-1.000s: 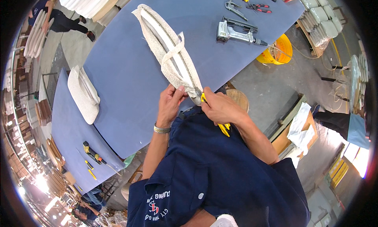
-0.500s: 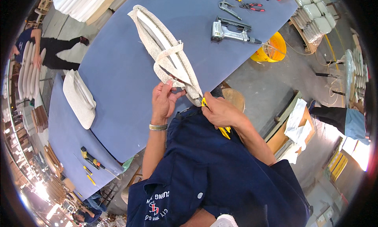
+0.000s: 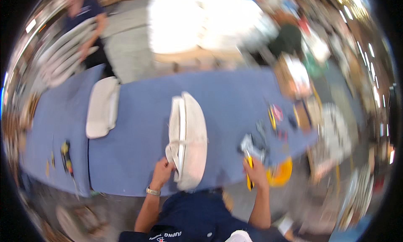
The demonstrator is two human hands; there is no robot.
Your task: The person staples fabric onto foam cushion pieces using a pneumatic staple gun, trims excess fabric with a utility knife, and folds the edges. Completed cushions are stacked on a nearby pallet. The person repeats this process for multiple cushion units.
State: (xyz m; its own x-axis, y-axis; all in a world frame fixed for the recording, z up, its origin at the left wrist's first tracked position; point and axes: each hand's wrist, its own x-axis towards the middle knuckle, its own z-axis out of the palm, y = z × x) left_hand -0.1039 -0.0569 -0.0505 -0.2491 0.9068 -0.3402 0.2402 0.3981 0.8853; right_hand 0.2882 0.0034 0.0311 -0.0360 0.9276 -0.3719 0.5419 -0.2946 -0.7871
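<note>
A long cushion pad covered in light beige fabric stands lengthwise on the blue table, with a white strip showing along its open seam. My left hand, with a metal band on its wrist, is closed on the loose fabric at the pad's near left edge. To the right, my right hand is wrapped round a yellow utility knife, held upright and apart from the pad. Just beyond that hand lies a silver staple gun, blurred by motion.
A second beige pad rests on the blue table toward the left. Further left lies a yellow-and-black power tool. Hand tools are at the right, above a yellow bucket. A person carries several pads at the far left.
My right hand has moved right, away from the pad, with the knife. The view has swung, so the pad now appears nearly straight. My left hand stays at the pad's fabric.
</note>
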